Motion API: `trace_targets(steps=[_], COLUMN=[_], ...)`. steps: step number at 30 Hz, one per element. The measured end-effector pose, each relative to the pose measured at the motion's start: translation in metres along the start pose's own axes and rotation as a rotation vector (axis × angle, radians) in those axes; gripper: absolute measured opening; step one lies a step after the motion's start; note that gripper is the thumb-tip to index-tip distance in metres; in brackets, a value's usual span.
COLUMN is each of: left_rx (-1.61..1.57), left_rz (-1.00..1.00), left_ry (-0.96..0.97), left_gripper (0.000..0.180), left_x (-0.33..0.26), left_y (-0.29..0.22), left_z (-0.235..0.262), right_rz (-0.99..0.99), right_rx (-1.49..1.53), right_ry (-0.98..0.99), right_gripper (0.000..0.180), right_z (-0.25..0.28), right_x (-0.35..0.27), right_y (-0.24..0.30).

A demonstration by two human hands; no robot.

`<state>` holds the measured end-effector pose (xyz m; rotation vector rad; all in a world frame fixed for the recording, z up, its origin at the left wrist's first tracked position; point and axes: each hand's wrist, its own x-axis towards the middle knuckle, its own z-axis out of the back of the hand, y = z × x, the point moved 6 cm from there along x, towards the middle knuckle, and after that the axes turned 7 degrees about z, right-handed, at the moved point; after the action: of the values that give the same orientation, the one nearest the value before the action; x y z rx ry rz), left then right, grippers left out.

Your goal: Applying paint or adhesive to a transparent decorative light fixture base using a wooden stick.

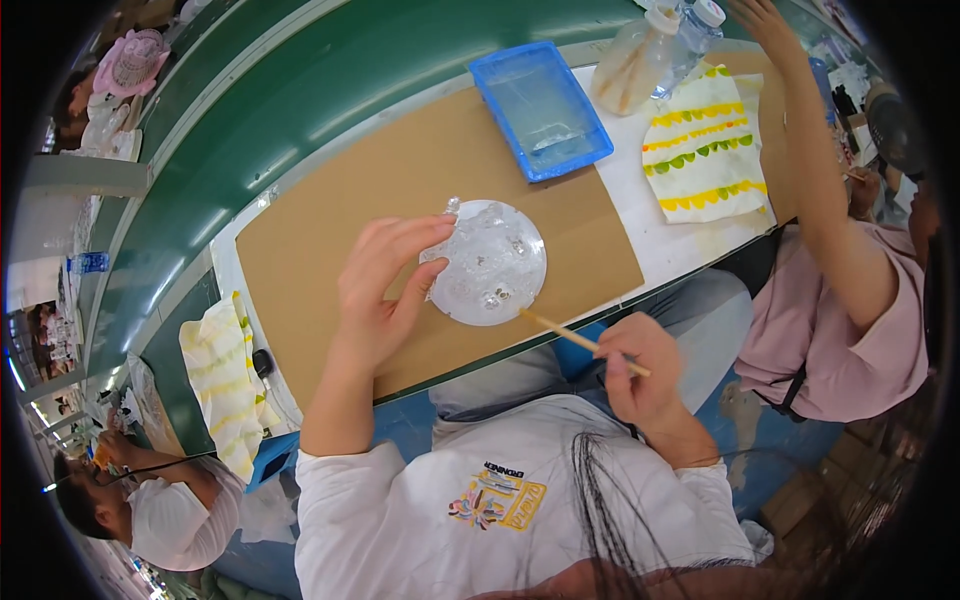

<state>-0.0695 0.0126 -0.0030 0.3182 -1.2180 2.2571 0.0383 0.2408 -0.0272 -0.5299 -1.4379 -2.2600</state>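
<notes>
A round white disc (478, 308) lies on the brown board, with clear, glossy, lumpy pieces (485, 260) spread across it. My left hand (385, 280) reaches over the disc's left edge. Its thumb and fingers are closed on a clear, glass-like piece (436, 252), whose exact kind I cannot make out. A thin wooden stick (570, 334) is gripped in my right hand (643, 368), just off the table's near edge. The stick slants up and left, and its far tip is at the disc's lower right rim.
A blue-rimmed tray (558, 163) stands beyond the disc. Two plastic bottles (637, 62) and a yellow-green patterned cloth (708, 150) are at the far right. Another patterned cloth (218, 375) lies at the left. A co-worker's arm (825, 180) reaches in on the right.
</notes>
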Motion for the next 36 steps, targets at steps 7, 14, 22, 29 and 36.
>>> trace_targets(steps=[7, 14, 22, 29, 36], left_rx=[-0.03, -0.033, -0.02, -0.062, -0.048], left_rz=[0.036, 0.017, -0.065, -0.072, -0.053], left_ry=[0.032, 0.014, 0.092, 0.056, 0.057], left_gripper=[0.027, 0.029, 0.032, 0.031, 0.028], left_x=[-0.001, 0.0, -0.003, -0.006, -0.004], left_y=[0.002, 0.002, -0.004, -0.006, -0.011], left_z=[-0.001, 0.003, 0.008, 0.003, 0.003], right_rz=[-0.013, -0.04, -0.097, -0.073, -0.151], right_rx=[0.025, -0.013, -0.045, -0.276, -0.295], right_ry=[-0.026, -0.029, -0.492, -0.234, -0.075], right_gripper=[0.007, 0.002, 0.015, 0.014, 0.013], right_z=[0.001, 0.014, 0.067, 0.038, 0.022], right_x=[-0.001, -0.002, 0.041, 0.105, 0.128], right_y=[-0.003, -0.008, -0.013, -0.044, -0.058])
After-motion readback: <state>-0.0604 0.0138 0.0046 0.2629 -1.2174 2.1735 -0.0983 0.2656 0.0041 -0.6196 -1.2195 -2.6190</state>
